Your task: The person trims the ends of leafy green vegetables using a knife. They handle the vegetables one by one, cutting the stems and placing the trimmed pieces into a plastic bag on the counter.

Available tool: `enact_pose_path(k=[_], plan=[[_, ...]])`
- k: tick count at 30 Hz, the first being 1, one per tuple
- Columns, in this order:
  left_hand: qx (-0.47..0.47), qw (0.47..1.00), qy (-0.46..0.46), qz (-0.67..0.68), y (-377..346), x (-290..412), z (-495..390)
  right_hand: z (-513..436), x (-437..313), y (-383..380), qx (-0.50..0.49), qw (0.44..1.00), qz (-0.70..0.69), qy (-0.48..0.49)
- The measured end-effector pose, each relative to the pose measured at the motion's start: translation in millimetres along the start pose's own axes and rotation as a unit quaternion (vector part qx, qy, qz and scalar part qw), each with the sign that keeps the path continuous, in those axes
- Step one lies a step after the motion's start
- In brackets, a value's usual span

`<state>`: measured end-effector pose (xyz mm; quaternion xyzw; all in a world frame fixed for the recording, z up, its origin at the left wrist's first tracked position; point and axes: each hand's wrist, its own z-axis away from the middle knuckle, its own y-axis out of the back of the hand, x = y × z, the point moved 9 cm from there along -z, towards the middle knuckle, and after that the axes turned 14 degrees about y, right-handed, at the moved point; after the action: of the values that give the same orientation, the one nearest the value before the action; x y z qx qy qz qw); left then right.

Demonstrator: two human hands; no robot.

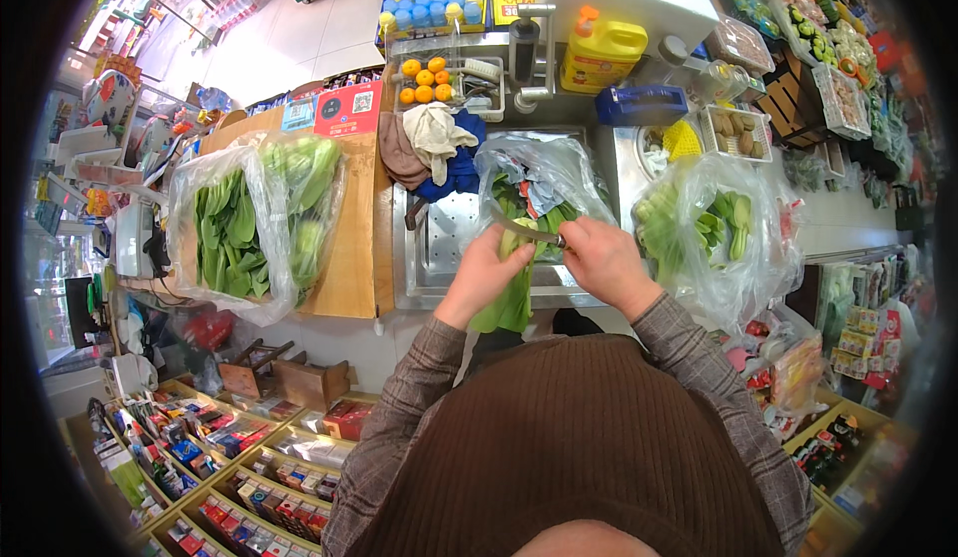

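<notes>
My left hand point(486, 269) grips a leafy green vegetable point(509, 299), its pale root end up and its leaves hanging towards me. My right hand point(606, 261) holds a curved knife point(528, 231) by its handle, the blade lying across the stalk's pale end. Just beyond both hands, a clear plastic bag point(580, 164) in the metal sink point(441, 272) holds greens and crumpled scraps. To the right stands another clear bag point(718, 280) with pale green heads in it. On the left, an open plastic bag point(281, 257) contains dark leafy greens point(232, 235).
A cardboard-covered counter point(355, 257) borders the sink on the left. Cloths point(434, 141) lie over its back corner. Behind are a faucet point(550, 55), a basket of oranges point(424, 81), a yellow jug point(602, 55) and a blue box point(642, 105). Shelves of packets point(247, 497) stand behind me.
</notes>
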<state>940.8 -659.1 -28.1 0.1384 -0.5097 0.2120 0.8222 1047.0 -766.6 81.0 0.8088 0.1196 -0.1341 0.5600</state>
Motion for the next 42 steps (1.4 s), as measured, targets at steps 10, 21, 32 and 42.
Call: enact_pose_path(k=[10,21,32,42], plan=[[0.148,0.967,-0.129,-0.162,9.7,42.7,15.5,3.1,3.1,-16.4,0.003,1.0,-0.008,-0.028],[0.21,0.917,-0.201,-0.273,2.4,64.6,11.3,11.2,23.1,-24.6,0.008,0.992,-0.099,-0.081],[0.178,0.916,-0.21,-0.29,-10.0,73.9,2.5,13.2,24.5,-18.6,0.028,0.989,-0.101,-0.101],[0.241,0.879,-0.233,-0.338,-15.6,74.1,10.7,20.3,32.2,-17.2,0.058,0.991,-0.087,-0.088]])
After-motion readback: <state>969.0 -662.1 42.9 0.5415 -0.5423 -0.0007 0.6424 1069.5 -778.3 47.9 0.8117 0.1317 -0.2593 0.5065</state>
